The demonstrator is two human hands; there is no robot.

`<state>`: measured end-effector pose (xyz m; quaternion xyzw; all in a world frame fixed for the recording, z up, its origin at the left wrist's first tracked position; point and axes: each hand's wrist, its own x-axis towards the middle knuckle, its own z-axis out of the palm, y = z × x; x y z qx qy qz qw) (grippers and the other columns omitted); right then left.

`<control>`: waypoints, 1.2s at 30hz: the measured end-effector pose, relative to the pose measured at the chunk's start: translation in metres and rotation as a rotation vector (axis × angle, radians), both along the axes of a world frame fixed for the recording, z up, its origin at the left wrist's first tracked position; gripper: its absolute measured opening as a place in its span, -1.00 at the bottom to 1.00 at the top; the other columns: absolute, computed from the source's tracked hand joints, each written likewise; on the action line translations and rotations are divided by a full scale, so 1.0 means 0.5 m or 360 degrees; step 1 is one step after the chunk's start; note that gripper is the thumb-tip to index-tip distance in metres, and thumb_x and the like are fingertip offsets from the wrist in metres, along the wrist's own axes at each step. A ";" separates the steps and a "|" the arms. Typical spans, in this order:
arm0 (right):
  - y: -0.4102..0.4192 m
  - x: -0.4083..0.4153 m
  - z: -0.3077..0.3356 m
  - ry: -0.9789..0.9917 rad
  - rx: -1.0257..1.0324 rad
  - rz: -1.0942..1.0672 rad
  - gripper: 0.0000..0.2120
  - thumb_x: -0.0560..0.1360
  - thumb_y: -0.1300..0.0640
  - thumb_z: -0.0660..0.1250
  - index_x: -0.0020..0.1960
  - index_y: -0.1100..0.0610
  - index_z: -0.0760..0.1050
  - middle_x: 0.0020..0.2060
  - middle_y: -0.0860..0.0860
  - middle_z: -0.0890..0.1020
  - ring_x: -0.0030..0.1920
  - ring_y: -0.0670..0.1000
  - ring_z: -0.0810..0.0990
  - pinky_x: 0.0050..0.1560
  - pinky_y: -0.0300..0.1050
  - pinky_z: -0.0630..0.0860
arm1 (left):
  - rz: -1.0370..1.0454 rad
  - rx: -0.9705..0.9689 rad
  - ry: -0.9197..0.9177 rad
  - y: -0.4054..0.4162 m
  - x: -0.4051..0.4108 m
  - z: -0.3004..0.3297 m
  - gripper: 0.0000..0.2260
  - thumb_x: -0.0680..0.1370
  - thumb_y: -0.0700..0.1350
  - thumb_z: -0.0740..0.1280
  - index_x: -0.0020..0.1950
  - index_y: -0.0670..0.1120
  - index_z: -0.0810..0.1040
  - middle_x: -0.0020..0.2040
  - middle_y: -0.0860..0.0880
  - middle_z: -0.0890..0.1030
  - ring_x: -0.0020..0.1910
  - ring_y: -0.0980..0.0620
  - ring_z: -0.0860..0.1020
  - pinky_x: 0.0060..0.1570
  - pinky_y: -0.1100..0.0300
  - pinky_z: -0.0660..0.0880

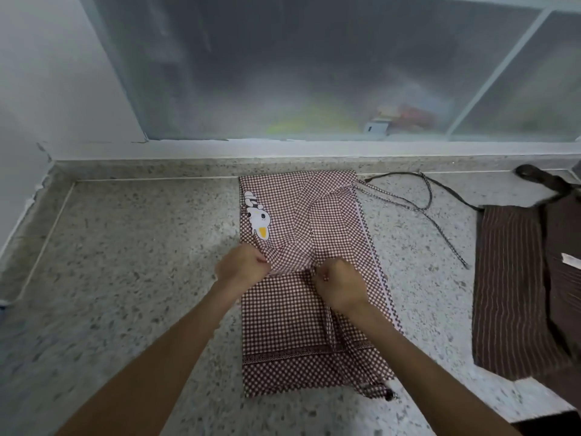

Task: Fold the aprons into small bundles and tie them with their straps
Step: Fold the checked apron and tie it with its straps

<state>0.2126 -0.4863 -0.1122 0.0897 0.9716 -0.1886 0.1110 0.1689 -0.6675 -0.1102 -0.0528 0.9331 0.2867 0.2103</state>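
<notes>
1. Head view, step in hand: you are folding the checked apron (301,278) across its middle. Your left hand (242,262) and right hand (338,283) each pinch a raised fold of the cloth, fingers curled tight on the fabric, the two grips side by side and near each other.
2. Head view, method: keep both pinches level so the fold runs straight across; carry it evenly, then press it flat before you let go. Judged from the layout, the lengthwise fold is done and the crosswise folds are just starting.
3. Head view, straps: leave the checked strap (440,228) free on the right; you need it loose for tying. Do not trap it inside the bundle.
4. Head view, item: checked apron, brown and white gingham, lying lengthwise on the speckled stone counter (125,247), far end touching the back ledge. A white rabbit patch (259,217) shows at its far left. A dark patterned band (283,355) crosses near the near hem.
5. Head view, second item: striped brown apron (509,284), flat at the right, apart from the first, untouched.
</notes>
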 end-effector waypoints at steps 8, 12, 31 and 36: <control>0.033 0.069 0.135 -0.0253 -0.1309 -0.0268 -0.89 0.55 0.26 0.26 0.04 0.21 0.35 -0.31 0.10 0.65 -0.45 -0.05 0.58 -0.33 -0.19 0.52 | 0.0505 0.1148 -0.0436 -0.009 0.079 0.115 -0.94 0.54 -0.14 0.33 -0.05 -0.11 0.51 -0.23 0.00 0.63 -0.27 0.13 0.60 -0.26 0.24 0.55; 0.040 0.166 0.172 -0.0528 -0.1172 0.0062 -0.81 0.50 0.27 0.34 0.02 0.16 0.34 -0.20 0.14 0.69 -0.33 -0.03 0.64 -0.18 -0.16 0.55 | 0.0403 0.0921 -0.0513 -0.045 0.160 0.132 -0.95 0.51 -0.15 0.36 -0.08 -0.11 0.53 -0.27 -0.01 0.61 -0.32 0.10 0.56 -0.35 0.27 0.46; -0.007 0.340 0.068 -0.1160 -0.0771 0.0316 -0.62 0.49 -0.03 0.35 0.27 0.07 0.49 0.18 0.00 0.59 0.21 0.06 0.55 0.21 -0.14 0.46 | -0.0966 -0.0651 0.0100 -0.089 0.356 -0.055 -0.45 0.60 0.18 0.05 0.52 0.16 -0.12 0.55 0.05 -0.14 0.53 -0.04 -0.10 0.46 -0.13 -0.02; 0.013 0.387 0.077 -0.1655 -0.0514 0.0728 -0.74 0.51 -0.19 0.25 -0.01 -0.02 0.52 0.11 0.04 0.57 0.18 0.03 0.49 0.37 -0.01 0.30 | -0.0928 -0.0650 0.0041 -0.079 0.350 -0.046 -0.45 0.60 0.15 0.10 0.52 0.18 -0.09 0.55 0.06 -0.13 0.52 -0.03 -0.09 0.46 -0.14 -0.03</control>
